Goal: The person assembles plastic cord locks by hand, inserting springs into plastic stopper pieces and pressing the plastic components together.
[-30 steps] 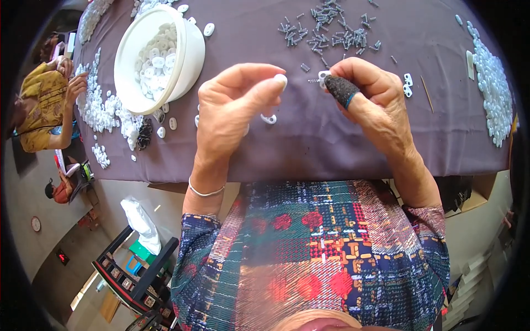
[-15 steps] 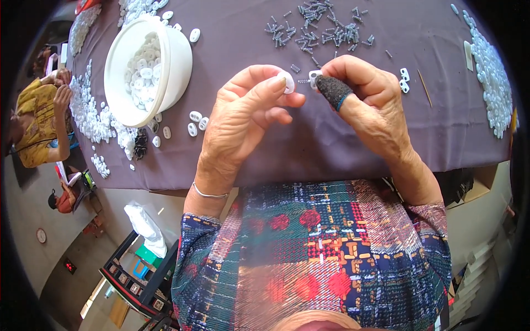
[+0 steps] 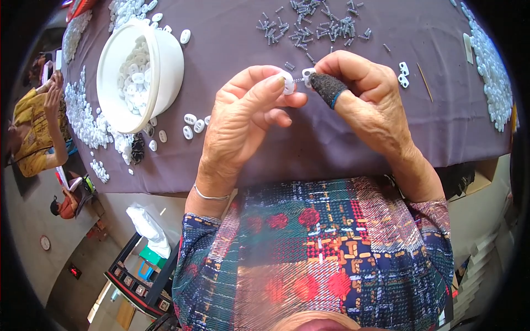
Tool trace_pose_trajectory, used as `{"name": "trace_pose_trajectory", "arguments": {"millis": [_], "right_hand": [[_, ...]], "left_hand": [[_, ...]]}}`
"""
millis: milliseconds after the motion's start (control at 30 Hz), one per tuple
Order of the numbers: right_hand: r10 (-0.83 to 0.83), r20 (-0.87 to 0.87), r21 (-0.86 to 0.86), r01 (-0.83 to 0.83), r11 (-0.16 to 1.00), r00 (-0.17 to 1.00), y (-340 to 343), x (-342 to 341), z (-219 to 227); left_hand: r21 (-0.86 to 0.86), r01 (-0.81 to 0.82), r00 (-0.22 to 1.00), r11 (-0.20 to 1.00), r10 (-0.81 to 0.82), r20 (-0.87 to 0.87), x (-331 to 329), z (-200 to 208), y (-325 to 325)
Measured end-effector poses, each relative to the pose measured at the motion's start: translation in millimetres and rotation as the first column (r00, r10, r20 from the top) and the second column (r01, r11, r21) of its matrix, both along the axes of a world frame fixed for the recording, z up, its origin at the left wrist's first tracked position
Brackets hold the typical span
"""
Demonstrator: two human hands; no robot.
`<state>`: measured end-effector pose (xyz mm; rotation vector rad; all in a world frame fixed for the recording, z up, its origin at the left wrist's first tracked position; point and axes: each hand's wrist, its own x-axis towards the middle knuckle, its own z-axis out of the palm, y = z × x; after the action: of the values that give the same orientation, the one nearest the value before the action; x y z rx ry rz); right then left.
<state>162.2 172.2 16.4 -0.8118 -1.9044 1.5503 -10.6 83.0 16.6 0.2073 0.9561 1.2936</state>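
Observation:
My left hand (image 3: 229, 121) pinches a white oval cord-lock shell (image 3: 289, 84) between thumb and fingertips. Facing it, my right hand (image 3: 372, 102) grips a small white two-holed cord-lock insert (image 3: 307, 73). Its thumb wears a dark fabric cover (image 3: 328, 89). A thin metal spring (image 3: 298, 80) bridges the gap from the insert to the shell; whether its tip is inside the shell I cannot tell. Just beyond my fingers, a single spring (image 3: 289, 65) lies on the purple-brown cloth (image 3: 331, 149). Farther back is a pile of loose springs (image 3: 331, 28).
At left, a white tub (image 3: 172, 71) holds white oval pieces, with several more pieces (image 3: 190, 119) beside it. Heaps of small white parts (image 3: 88, 118) edge the table left and right. Two inserts (image 3: 403, 74) and a thin wooden stick (image 3: 424, 81) lie right. Another person (image 3: 41, 118) sits left.
My right hand has moved slightly left, bringing the insert and spring up to the shell. The gap between spring and shell has closed. The whole view has shifted a little.

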Motion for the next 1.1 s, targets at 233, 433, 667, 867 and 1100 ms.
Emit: {"name": "trace_pose_trajectory", "arguments": {"millis": [233,433,667,867,1100], "right_hand": [[0.030,0.006,-0.025,-0.030,0.999,1.000,0.3,0.0,0.7],[0.012,-0.006,-0.025,-0.012,1.000,1.000,-0.4,-0.6,0.4],[0.011,0.014,0.024,-0.011,1.000,1.000,-1.0,0.3,3.7],[0.024,0.009,0.074,-0.025,0.997,1.000,-1.1,0.3,4.0],[0.028,0.020,0.065,-0.029,0.997,0.999,-3.0,-0.9,2.7]], "left_hand": [[0.005,-0.062,0.998,0.998,0.062,-0.026,6.0,-0.3,-1.7],[0.060,-0.081,0.993,0.995,0.085,-0.080,8.1,-1.0,-2.9],[0.013,-0.082,0.988,0.997,0.083,-0.127,10.3,4.3,-1.4],[0.014,-0.082,0.967,0.997,0.083,-0.239,10.7,8.1,-1.0],[0.020,-0.059,0.969,0.998,0.062,-0.239,11.2,5.9,-2.9]]}}
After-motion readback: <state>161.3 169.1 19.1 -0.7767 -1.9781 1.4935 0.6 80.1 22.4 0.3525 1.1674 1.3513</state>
